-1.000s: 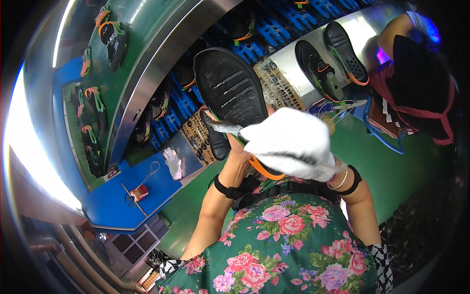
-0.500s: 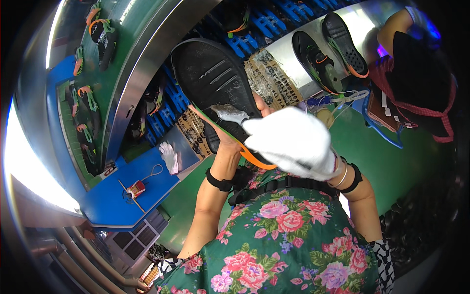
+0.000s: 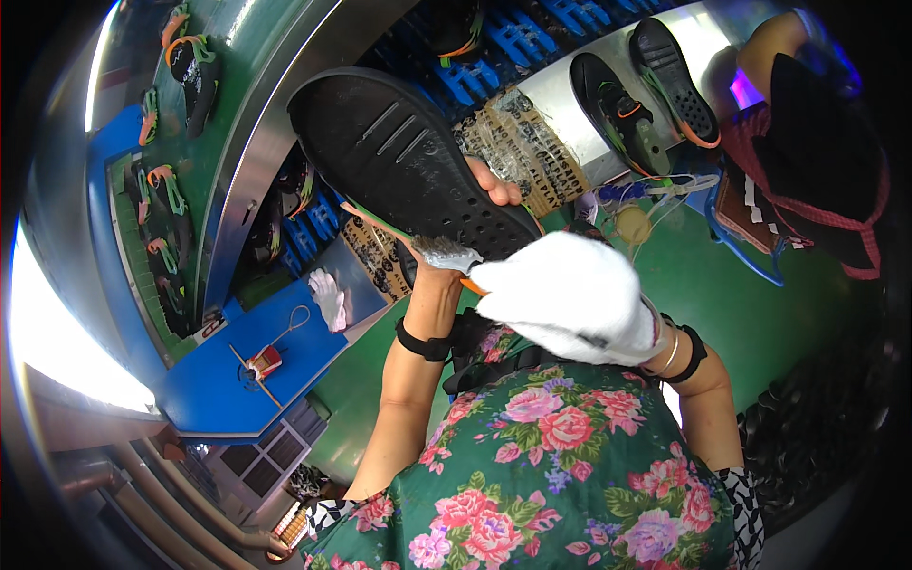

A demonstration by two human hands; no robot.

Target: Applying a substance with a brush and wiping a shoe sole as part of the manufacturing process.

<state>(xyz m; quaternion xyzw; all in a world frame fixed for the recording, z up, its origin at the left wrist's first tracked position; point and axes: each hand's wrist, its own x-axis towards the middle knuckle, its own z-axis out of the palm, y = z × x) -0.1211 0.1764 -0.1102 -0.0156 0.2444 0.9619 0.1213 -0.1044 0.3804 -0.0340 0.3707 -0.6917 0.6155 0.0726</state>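
My left hand (image 3: 494, 182) is bare and grips a large black shoe sole (image 3: 389, 142), its fingers curling over the far edge while the palm stays hidden behind. Grooves and small round holes mark the sole's upturned face, and orange shows along its side. On my right hand (image 3: 570, 294) is a white glove, closed around a brush (image 3: 448, 255). The brush's wet-looking grey bristles lie at the sole's near edge, above my left wrist; whether they press on the sole I cannot tell. The glove hides most of the brush handle.
Two black shoe pieces (image 3: 655, 81) rest on a metal ledge at upper right, near a person's arm (image 3: 771, 59). Blue racks (image 3: 518, 43) stand behind. At left, a blue table (image 3: 204, 389) carries a spare glove (image 3: 328, 299) and a red-and-wire object (image 3: 261, 363).
The sole has shifted up and left, uncovering more of its holes. My gloved hand and the brush have moved slightly lower, toward the sole's near edge.
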